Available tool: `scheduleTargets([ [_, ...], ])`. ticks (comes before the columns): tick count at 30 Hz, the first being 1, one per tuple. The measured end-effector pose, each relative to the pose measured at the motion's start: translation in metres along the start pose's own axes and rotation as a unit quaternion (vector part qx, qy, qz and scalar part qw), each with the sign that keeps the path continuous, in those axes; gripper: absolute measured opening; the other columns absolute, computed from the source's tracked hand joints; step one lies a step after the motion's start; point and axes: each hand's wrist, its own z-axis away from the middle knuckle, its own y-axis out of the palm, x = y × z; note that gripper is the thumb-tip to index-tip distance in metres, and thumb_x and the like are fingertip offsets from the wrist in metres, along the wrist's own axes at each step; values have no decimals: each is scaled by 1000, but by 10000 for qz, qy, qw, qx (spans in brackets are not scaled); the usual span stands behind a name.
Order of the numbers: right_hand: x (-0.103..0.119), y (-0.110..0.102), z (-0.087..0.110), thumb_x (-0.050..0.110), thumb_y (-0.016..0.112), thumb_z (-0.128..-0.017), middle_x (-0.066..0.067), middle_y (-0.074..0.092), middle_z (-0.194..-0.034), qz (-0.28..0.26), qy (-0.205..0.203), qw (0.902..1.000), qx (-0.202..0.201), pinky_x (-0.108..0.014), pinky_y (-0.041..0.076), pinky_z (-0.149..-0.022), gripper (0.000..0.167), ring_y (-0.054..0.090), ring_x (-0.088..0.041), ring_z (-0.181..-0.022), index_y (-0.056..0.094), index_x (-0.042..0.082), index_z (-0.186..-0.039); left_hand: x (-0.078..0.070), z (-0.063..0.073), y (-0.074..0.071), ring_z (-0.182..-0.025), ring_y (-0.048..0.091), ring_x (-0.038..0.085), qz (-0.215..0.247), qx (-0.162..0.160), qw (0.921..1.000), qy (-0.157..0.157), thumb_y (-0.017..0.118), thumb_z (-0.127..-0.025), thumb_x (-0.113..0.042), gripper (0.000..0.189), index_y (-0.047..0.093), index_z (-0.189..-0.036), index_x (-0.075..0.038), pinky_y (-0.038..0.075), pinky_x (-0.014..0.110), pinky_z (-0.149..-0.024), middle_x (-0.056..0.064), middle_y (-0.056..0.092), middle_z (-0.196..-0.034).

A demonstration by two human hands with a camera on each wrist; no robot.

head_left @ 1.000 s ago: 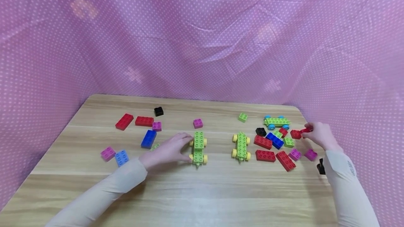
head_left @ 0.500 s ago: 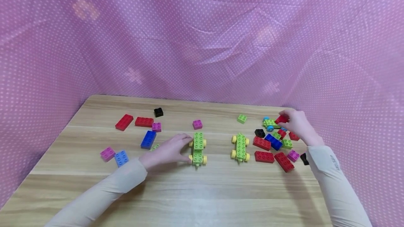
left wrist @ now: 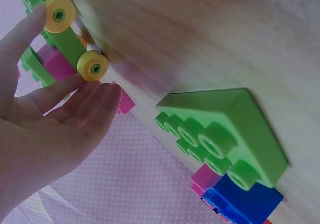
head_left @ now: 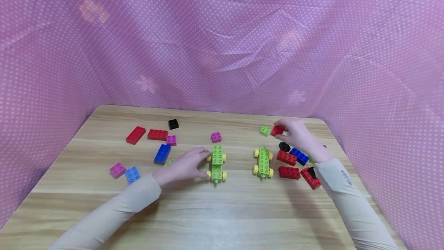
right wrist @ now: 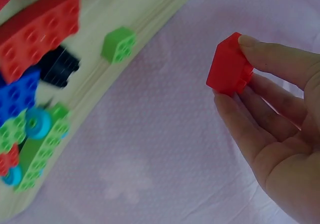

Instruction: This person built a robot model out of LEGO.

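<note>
Your left hand (head_left: pixel 182 166) is partly spread, thumb and fingers at the yellow wheels of the stacked green car (head_left: pixel 217 156) just to its right. Between your hands, a second green car (head_left: pixel 263 163) stands on the tabletop (head_left: pixel 239 215). Next, a red brick (head_left: pixel 276 131) is pinched, raised, between your right hand's (head_left: pixel 296 137) thumb and fingers.

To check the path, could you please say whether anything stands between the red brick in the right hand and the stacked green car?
In the head view, the small green brick and the unstacked yellow-wheeled base flank the straight path to the stacked green car. The red brick looks lifted, so neither likely blocks it.
</note>
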Motion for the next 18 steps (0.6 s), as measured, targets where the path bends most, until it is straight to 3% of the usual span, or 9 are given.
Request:
scheduleTargets([
  [12,39,19,-11,5,79,-81,-8,75,-95,-210,-802,9963,206,-38,62,-79,29,71,-20,-88,70,1,-109,1,1,0,-140,46,32,55,7,10000,-4,84,-76,-41,87,47,-145,-3,38,49,-119,15,48,-150],
  [18,56,29,-17,9,79,-83,-3,75,-96,-280,-841,9949,487,-33,62,-79,28,70,-15,-88,71,5,-109,1,1,0,-140,46,31,94,-1,9999,-37,84,-75,-41,88,46,-145,-4,38,48,-119,14,48,-150],
])
